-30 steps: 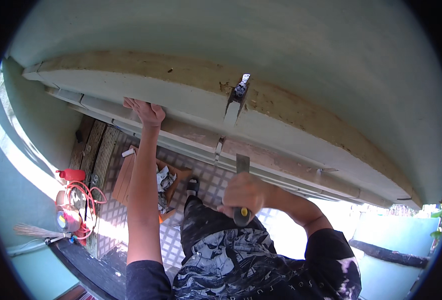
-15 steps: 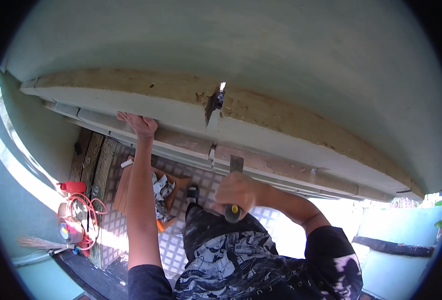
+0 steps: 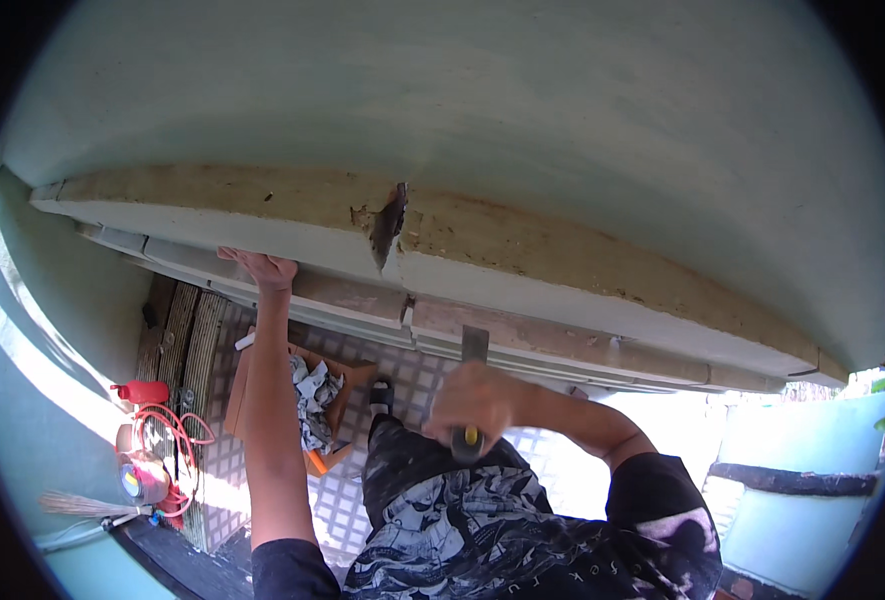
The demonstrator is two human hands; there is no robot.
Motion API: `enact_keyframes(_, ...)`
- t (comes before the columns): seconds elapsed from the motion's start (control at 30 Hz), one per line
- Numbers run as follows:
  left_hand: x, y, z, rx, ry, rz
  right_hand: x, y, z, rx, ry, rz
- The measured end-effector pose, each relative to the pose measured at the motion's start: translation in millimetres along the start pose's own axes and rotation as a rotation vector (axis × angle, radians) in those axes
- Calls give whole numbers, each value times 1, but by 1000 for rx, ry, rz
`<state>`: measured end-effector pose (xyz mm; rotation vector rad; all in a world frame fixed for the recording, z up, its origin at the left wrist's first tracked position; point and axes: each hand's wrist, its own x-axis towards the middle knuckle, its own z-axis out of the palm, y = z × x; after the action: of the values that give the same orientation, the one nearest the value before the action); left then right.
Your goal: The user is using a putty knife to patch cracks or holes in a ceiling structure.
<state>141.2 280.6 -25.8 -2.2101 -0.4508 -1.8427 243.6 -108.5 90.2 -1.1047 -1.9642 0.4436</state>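
My left hand (image 3: 262, 268) reaches up to a pale, stepped ledge (image 3: 522, 285), its fingers stretched along the step below the top one. In my right hand (image 3: 470, 400) is a putty knife; the flat metal blade (image 3: 475, 345) points up toward the lower steps, and the dark handle end with a yellow spot (image 3: 468, 440) shows below my fist. Whether the blade touches the ledge I cannot tell. A broken, dark crack (image 3: 389, 228) cuts through the ledge's worn brown top between my two hands. My right hand is slightly blurred.
A cardboard box (image 3: 354, 400) with crumpled paper (image 3: 312, 395) stands on the tiled floor (image 3: 417, 370). At the left are a coiled red hose (image 3: 177, 425), a red container (image 3: 142, 392), ridged boards (image 3: 202, 340) and a bristle broom (image 3: 77, 503). A green wall (image 3: 482, 90) rises behind the ledge.
The view has shifted a little, so the ledge and its crack sit further left and lower. My left hand stays at the ledge, and my right hand keeps hold of the putty knife.
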Motion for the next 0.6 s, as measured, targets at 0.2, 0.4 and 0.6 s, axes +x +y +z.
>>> enact_keyframes(0.2, -11, -16, 1, 25, -10, 6, 3, 13, -5, 67, 54, -10)
enact_keyframes(0.4, 4, 0, 2, 28, 32, 9, 0, 7, -2, 37, 48, -64)
enact_keyframes(0.6, 8, 2, -1, -1, 53, 1, -6, 2, 2, 20, 13, -77)
